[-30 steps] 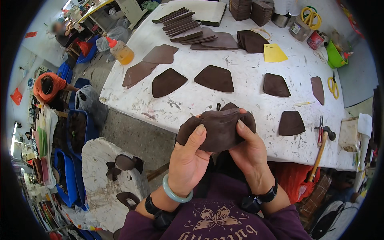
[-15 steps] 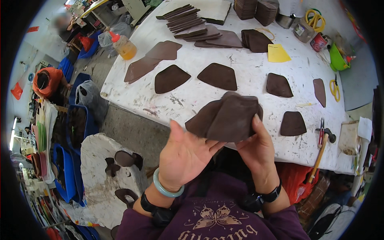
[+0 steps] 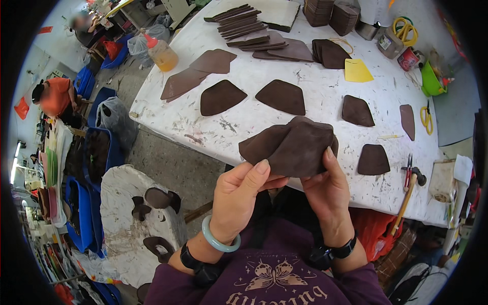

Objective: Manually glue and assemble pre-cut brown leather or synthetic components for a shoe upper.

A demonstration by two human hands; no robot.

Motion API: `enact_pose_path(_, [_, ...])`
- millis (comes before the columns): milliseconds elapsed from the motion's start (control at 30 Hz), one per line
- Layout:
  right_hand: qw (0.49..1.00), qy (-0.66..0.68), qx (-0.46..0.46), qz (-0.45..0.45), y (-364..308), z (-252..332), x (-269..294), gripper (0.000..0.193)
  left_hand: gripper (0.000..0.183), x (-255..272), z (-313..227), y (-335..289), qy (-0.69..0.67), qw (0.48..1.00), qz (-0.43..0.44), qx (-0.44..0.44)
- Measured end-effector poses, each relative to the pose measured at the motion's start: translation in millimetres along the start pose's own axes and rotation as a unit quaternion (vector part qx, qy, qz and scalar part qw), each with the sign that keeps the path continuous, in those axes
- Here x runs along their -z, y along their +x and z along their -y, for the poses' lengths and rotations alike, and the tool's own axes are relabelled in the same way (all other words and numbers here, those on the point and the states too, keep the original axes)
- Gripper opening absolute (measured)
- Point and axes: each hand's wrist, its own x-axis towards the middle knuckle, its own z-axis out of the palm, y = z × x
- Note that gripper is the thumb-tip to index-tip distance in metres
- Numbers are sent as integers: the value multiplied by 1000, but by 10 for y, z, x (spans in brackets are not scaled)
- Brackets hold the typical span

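Note:
Dark brown leather pieces (image 3: 301, 148), overlapping and partly fanned, are held up in front of me above the table's near edge. My left hand (image 3: 238, 190) pinches their lower left edge, thumb on top and fingers underneath. At the lower right, my right hand (image 3: 328, 195) grips them with its thumb on the right edge. On the table, beyond my hands, lie single dark pieces, one at the left (image 3: 222, 97) and one in the middle (image 3: 281, 97). Two smaller dark pieces, an upper one (image 3: 358, 111) and a lower one (image 3: 373, 159), rest to the right.
White table (image 3: 173, 119) carries stacked brown pieces (image 3: 239, 24), a glue bottle (image 3: 163, 55), yellow card (image 3: 358, 70), yellow-handled scissors (image 3: 426, 120), a hammer (image 3: 409, 195) and a green basket (image 3: 432, 79). A covered stool (image 3: 122, 218) and blue bins (image 3: 79, 216) stand left; a person in orange (image 3: 57, 96) sits beyond.
My left hand has closed from an open palm into a pinch on the leather pieces' left edge. My right hand keeps its grip. The person in orange has shifted posture.

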Motion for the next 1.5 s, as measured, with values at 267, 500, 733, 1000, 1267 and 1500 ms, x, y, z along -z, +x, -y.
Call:
enact_pose_path(267, [999,-18,-47,8,-11,-19,117,41,29,106,57,21,-78,996,42,3])
enact_pose_path(500, [997,-38,-46,41,-22,-17,112,42,37,-75,3,27,-157,988,1,-3])
enact_pose_path(733, [999,-45,-23,7,-42,-47,48,32,32,-7,61,37,-116,993,-24,-1])
enact_pose_path(1000, [998,-44,-25,28,-24,-31,75,30,31,23,38,18,-147,989,-30,4])
enact_pose_path(1267, [993,-110,26,-10,-75,139,9,31,14,460,-329,-159,270,949,17,161])
enact_pose_path(1500, [971,-235,42,15,-159,191,-89,26,25,316,-592,-202,343,926,-81,-134])
